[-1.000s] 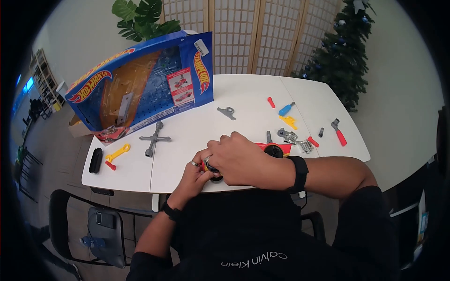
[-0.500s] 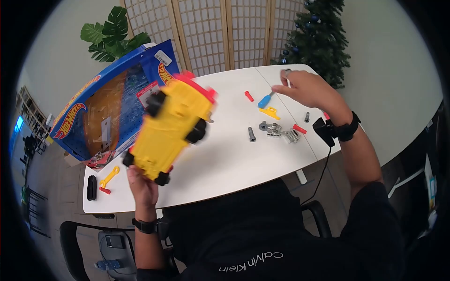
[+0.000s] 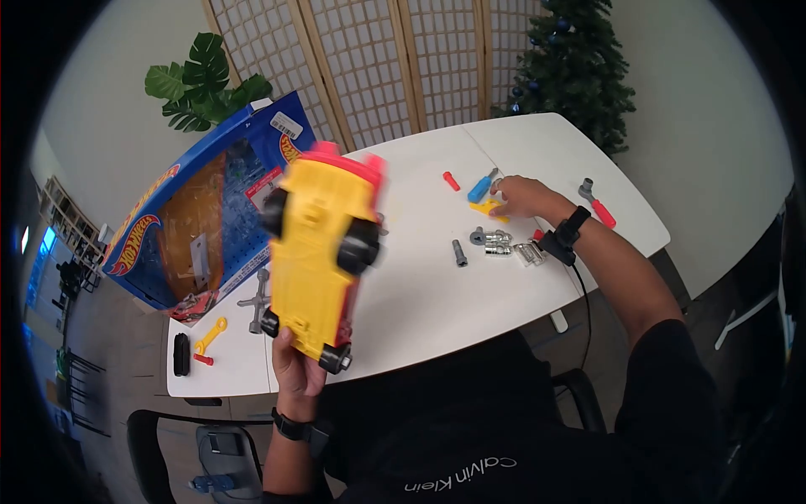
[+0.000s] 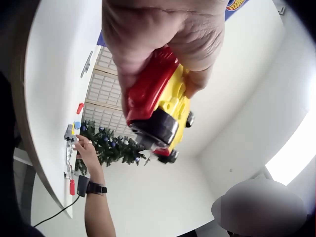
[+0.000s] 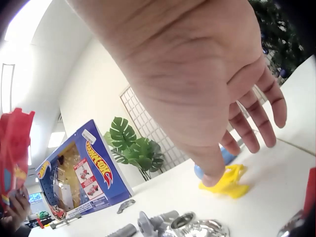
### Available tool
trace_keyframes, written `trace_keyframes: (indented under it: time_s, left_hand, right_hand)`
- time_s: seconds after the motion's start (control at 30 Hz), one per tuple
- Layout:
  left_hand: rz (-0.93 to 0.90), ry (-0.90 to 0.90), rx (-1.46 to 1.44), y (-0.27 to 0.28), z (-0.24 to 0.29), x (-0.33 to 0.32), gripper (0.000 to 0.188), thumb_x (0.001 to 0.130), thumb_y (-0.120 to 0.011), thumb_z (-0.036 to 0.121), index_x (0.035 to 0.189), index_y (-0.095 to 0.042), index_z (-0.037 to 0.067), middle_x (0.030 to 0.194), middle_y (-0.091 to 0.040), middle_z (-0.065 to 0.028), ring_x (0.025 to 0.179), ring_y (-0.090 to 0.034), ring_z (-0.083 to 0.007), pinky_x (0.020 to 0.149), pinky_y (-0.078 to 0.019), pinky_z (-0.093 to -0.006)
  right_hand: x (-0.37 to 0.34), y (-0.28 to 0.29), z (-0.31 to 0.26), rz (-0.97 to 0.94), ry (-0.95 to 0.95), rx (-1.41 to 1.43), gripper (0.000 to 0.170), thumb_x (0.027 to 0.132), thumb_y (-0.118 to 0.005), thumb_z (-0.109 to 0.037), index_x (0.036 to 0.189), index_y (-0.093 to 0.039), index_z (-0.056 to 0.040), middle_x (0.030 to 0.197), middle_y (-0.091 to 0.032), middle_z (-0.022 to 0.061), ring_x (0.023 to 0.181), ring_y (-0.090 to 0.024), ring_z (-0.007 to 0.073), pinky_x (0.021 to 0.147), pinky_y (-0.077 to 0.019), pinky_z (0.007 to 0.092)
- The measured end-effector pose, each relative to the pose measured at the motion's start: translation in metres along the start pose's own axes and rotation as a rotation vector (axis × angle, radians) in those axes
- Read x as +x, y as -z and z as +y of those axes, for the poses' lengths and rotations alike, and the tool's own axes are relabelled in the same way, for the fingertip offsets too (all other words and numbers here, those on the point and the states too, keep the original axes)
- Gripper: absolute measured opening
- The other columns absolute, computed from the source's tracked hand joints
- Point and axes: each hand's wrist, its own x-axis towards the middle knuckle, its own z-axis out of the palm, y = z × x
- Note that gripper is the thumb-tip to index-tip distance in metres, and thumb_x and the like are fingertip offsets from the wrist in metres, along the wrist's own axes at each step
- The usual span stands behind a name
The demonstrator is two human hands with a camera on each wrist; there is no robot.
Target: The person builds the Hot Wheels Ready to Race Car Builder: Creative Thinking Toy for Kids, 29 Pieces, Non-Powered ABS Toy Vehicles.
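My left hand grips one end of a red and yellow toy car, raised above the table with its yellow underside and black wheels showing. In the left wrist view the fingers and thumb curl round the car's body. Over the right part of the table, my right hand reaches down to a yellow piece beside a blue screwdriver. The right wrist view shows that hand with relaxed, spread fingers, its thumb at the yellow piece; whether they touch I cannot tell.
A blue toy box stands at the left. Grey and chrome parts, a grey bolt, a red piece and a red-handled ratchet lie at the right. A yellow wrench and grey cross wrench lie left.
The hands were together at the car near the front edge; the left then lifted it, turning its underside into view. My right hand let go, moved right and lowered to the yellow piece.
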Motion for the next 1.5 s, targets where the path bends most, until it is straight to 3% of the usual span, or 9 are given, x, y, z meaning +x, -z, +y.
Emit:
trace_keyframes:
  time_s: [0.37, 0.6, 0.7, 0.8, 0.93, 1.0, 1.17, 1.3, 1.5]
  left_hand:
    - [-0.003, 0.105, 0.229, -0.011, 0.002, 0.004, 0.055, 0.101, -0.061, 0.009, 0.152, -0.041, 0.000, 0.142, -0.062, -0.0247, 0.127, -0.067, -0.0416, 0.095, -0.0632, -0.0639]
    - [0.116, 0.087, 0.447, -0.005, -0.013, 0.001, 0.054, 0.100, -0.058, 0.008, 0.150, -0.039, 0.003, 0.144, -0.059, -0.0227, 0.128, -0.067, -0.0400, 0.098, -0.0625, -0.0630]
    - [0.124, 0.133, 0.341, -0.016, -0.012, 0.001, 0.056, 0.099, -0.059, 0.007, 0.151, -0.038, 0.003, 0.147, -0.056, -0.0230, 0.130, -0.065, -0.0406, 0.098, -0.0622, -0.0635]
    - [0.090, 0.158, 0.310, -0.028, -0.012, 0.000, 0.056, 0.100, -0.059, 0.007, 0.152, -0.037, 0.004, 0.148, -0.056, -0.0225, 0.131, -0.064, -0.0399, 0.102, -0.0599, -0.0643]
    - [0.137, 0.148, 0.293, -0.005, -0.022, 0.001, 0.060, 0.098, -0.062, 0.003, 0.152, -0.037, 0.005, 0.148, -0.057, -0.0202, 0.133, -0.064, -0.0355, 0.108, -0.0570, -0.0577]
    - [0.084, 0.159, 0.383, 0.001, -0.023, -0.001, 0.071, 0.095, -0.071, -0.001, 0.153, -0.032, 0.007, 0.148, -0.056, -0.0158, 0.137, -0.060, -0.0253, 0.116, -0.0493, -0.0409]
    - [0.101, 0.187, 0.397, -0.014, -0.025, -0.005, 0.075, 0.090, -0.077, -0.006, 0.151, -0.034, 0.006, 0.148, -0.058, -0.0141, 0.139, -0.058, -0.0249, 0.118, -0.0471, -0.0409]
    - [0.017, 0.178, 0.385, -0.021, -0.029, -0.006, 0.074, 0.094, -0.076, -0.003, 0.153, -0.033, 0.008, 0.147, -0.059, -0.0125, 0.139, -0.059, -0.0247, 0.117, -0.0481, -0.0423]
    - [0.056, 0.201, 0.271, -0.026, -0.028, -0.012, 0.066, 0.100, -0.074, 0.006, 0.153, -0.034, 0.009, 0.147, -0.059, -0.0126, 0.136, -0.061, -0.0243, 0.114, -0.0523, -0.0423]
  right_hand:
    - [-0.002, 0.012, -0.019, -0.016, 0.112, -0.078, 0.041, 0.075, -0.091, -0.025, 0.104, -0.073, -0.0020, 0.103, -0.076, 0.0169, 0.097, -0.074, 0.0310, 0.089, -0.0577, 0.0374]
    - [-0.023, 0.039, -0.014, 0.294, 0.256, -0.127, 0.045, 0.076, -0.084, -0.022, 0.112, -0.074, 0.0024, 0.094, -0.075, 0.0203, 0.087, -0.074, 0.0330, 0.082, -0.0591, 0.0378]
    - [-0.055, 0.060, -0.050, 0.205, 0.096, 0.205, 0.032, 0.086, -0.072, -0.017, 0.111, -0.071, 0.0026, 0.097, -0.073, 0.0183, 0.089, -0.068, 0.0263, 0.085, -0.0556, 0.0359]
    - [-0.052, 0.017, -0.034, 0.224, 0.363, 0.449, 0.033, 0.103, -0.052, -0.016, 0.118, -0.063, 0.0123, 0.087, -0.063, 0.0172, 0.073, -0.059, 0.0220, 0.072, -0.0505, 0.0378]
    - [-0.085, 0.000, -0.079, 0.172, 0.471, 0.397, 0.030, 0.108, -0.052, -0.018, 0.109, -0.060, 0.0108, 0.092, -0.063, 0.0141, 0.076, -0.060, 0.0219, 0.075, -0.0519, 0.0344]
    - [-0.113, 0.012, -0.113, 0.174, 0.395, 0.734, 0.018, 0.108, -0.058, -0.013, 0.106, -0.063, 0.0047, 0.096, -0.065, 0.0085, 0.079, -0.061, 0.0158, 0.077, -0.0533, 0.0301]
    - [-0.166, 0.005, -0.168, -0.125, 0.273, 1.368, 0.013, 0.101, -0.074, -0.007, 0.105, -0.062, -0.0042, 0.101, -0.069, 0.0028, 0.085, -0.064, 0.0060, 0.076, -0.0551, 0.0230]
    - [-0.188, -0.023, -0.204, -0.409, 0.131, 1.794, 0.016, 0.102, -0.071, -0.006, 0.110, -0.058, -0.0021, 0.117, -0.069, 0.0103, 0.102, -0.074, 0.0164, 0.088, -0.0647, 0.0294]
    - [-0.190, -0.042, -0.225, -0.383, 0.108, 1.829, 0.015, 0.103, -0.070, -0.005, 0.109, -0.056, -0.0055, 0.112, -0.067, 0.0078, 0.102, -0.073, 0.0156, 0.089, -0.0639, 0.0287]
